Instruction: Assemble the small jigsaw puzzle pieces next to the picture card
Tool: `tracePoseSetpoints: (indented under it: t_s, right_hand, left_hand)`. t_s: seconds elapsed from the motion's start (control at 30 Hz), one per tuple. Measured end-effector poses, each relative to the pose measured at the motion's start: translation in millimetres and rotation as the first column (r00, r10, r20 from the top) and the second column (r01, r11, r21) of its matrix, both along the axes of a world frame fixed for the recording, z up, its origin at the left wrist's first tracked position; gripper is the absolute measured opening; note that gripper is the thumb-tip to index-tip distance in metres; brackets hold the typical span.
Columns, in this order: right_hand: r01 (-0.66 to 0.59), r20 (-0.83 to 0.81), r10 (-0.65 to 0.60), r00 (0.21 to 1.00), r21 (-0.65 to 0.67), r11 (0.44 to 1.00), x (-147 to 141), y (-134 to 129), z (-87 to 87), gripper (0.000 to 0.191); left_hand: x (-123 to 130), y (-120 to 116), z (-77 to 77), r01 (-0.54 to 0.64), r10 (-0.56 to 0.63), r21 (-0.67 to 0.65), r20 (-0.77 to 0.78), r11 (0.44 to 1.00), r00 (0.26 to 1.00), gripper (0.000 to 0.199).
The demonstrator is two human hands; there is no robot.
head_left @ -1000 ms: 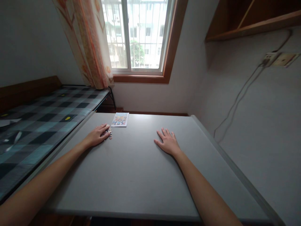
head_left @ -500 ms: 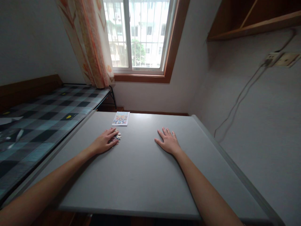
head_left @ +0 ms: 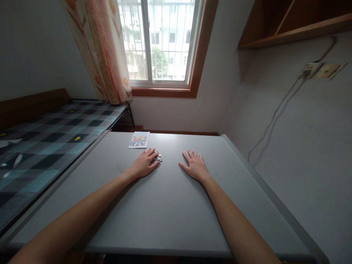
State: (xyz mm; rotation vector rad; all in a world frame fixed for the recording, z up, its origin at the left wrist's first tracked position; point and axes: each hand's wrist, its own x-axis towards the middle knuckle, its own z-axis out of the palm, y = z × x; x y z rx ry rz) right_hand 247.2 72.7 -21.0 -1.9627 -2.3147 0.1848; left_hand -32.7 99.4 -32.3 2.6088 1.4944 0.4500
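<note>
Several small jigsaw puzzle pieces point(head_left: 158, 158) lie in a loose pile near the middle of the grey table. My left hand point(head_left: 144, 163) rests over the pile's left side with fingers apart, partly covering it. To the right, my right hand point(head_left: 194, 165) lies flat on the tabletop with its fingers spread, touching no pieces. A small colourful picture sheet point(head_left: 139, 140) lies beyond my left hand, close to the table's far edge.
The grey table point(head_left: 165, 212) has a raised rim on its right side. A bed with a checked cover point(head_left: 55, 139) adjoins it on the left. Behind are a curtain point(head_left: 101, 55) and a barred window point(head_left: 167, 44). A cable point(head_left: 271, 121) hangs down the right wall.
My left hand has slid to the right across the table, and the puzzle pieces have moved along with it, closer to my right hand. My right hand stays in place.
</note>
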Motion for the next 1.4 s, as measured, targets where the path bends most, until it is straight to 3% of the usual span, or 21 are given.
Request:
tracePoseSetpoints:
  t_s: [0.47,0.63,0.8,0.97,1.1,1.23,1.4]
  right_hand:
    - [0.011,-0.023,-0.011,1.0,-0.004,1.0,-1,1,-2.2,0.072]
    - [0.006,-0.032,-0.005,0.999,0.007,1.0,0,0,-1.7,0.073]
    - [0.005,-0.032,-0.005,0.999,0.007,1.0,1,-1,-1.5,0.073]
    - [0.004,-0.038,-0.003,0.999,0.01,1.0,1,-1,-2.5,0.072]
    - [0.008,-0.028,-0.008,1.0,-0.001,1.0,1,1,-3.2,0.072]
    - [0.009,-0.022,-0.009,1.0,-0.005,1.0,0,1,-2.6,0.07]
    - [0.002,-0.042,-0.002,0.999,0.002,1.0,1,0,-1.5,0.069]
  left_hand:
    - [59,71,-4.4,-0.015,0.015,0.0,0.022,1.0,1.0,0.054]
    - [68,84,-5.7,-0.007,0.007,0.005,0.035,1.0,0.999,0.051]
    - [68,84,4.2,-0.027,0.026,0.001,0.11,1.0,0.994,0.061]
    - [50,82,18.6,-0.003,-0.008,0.046,0.224,0.999,0.974,0.062]
    - [17,80,22.5,-0.077,0.054,0.104,0.215,0.992,0.975,0.058]
    - [-20,70,15.4,-0.176,0.166,0.143,0.076,0.974,0.983,0.057]
    - [-57,50,1.4,-0.215,0.22,0.083,-0.06,0.973,0.974,0.06]
